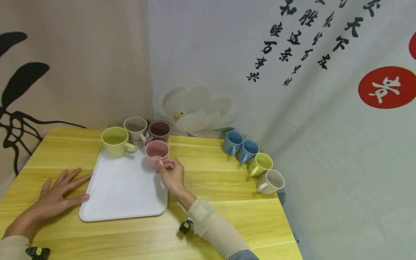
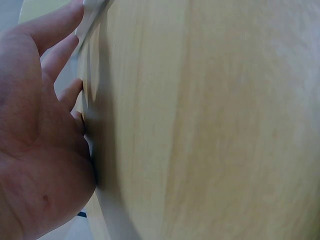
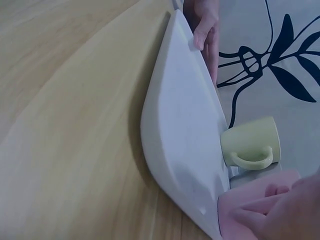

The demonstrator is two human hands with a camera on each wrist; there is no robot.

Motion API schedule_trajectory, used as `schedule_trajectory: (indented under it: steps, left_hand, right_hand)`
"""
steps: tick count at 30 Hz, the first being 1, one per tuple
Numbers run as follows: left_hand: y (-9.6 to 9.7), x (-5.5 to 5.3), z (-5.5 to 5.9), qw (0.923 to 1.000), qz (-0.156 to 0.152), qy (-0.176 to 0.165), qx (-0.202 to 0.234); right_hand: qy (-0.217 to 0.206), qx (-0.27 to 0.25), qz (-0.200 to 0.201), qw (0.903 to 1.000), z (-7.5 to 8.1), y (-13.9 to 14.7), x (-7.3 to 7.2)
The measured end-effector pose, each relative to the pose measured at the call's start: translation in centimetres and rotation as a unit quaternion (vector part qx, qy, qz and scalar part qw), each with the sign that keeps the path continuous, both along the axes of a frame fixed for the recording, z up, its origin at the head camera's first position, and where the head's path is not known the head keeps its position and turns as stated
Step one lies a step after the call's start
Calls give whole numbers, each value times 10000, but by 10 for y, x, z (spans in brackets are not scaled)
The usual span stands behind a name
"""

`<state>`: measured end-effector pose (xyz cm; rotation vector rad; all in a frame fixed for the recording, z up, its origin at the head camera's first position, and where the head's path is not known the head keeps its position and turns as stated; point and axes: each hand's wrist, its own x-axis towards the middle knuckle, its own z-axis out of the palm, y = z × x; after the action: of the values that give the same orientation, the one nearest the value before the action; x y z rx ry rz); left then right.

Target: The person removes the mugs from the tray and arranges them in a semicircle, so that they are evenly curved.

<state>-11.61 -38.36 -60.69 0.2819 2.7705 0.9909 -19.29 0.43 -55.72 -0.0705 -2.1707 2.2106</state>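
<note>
A pink mug (image 1: 157, 154) is on the right side of the white tray (image 1: 123, 191), and my right hand (image 1: 172, 176) pinches its handle. Behind it on the tray stand a dark mauve mug (image 1: 159, 131) and a grey-beige mug (image 1: 135, 130). The large yellow-green mug (image 1: 116, 141) sits at the tray's back left corner, its handle facing right. With fingers spread, my left hand (image 1: 60, 196) rests on the table, thumb and index fingertip touching the tray's left edge. In the right wrist view the pink mug (image 3: 240, 205) is partly covered by the fingers.
Along the table's right edge stand two blue mugs (image 1: 233, 142) (image 1: 248, 151), a yellow-green mug (image 1: 261, 164) and a cream mug (image 1: 271, 181). A printed curtain (image 1: 201, 54) hangs close behind the wooden table (image 1: 208, 180).
</note>
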Motion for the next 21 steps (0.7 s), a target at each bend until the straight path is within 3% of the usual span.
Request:
schedule_trajectory:
  steps: [8,13,21]
  left_hand:
    - [0,0,-1,10000,-2,52,16]
    - [0,-2,-1,10000,16,39,8]
    - [-1,-2,-3,10000,21,-9,1]
  right_hand:
    - [-170,-380,-50,9991,4,0,2]
    - [-63,-507,-140,9986,4,0,4]
    - [-81,-309,-330,9989,6,4,8]
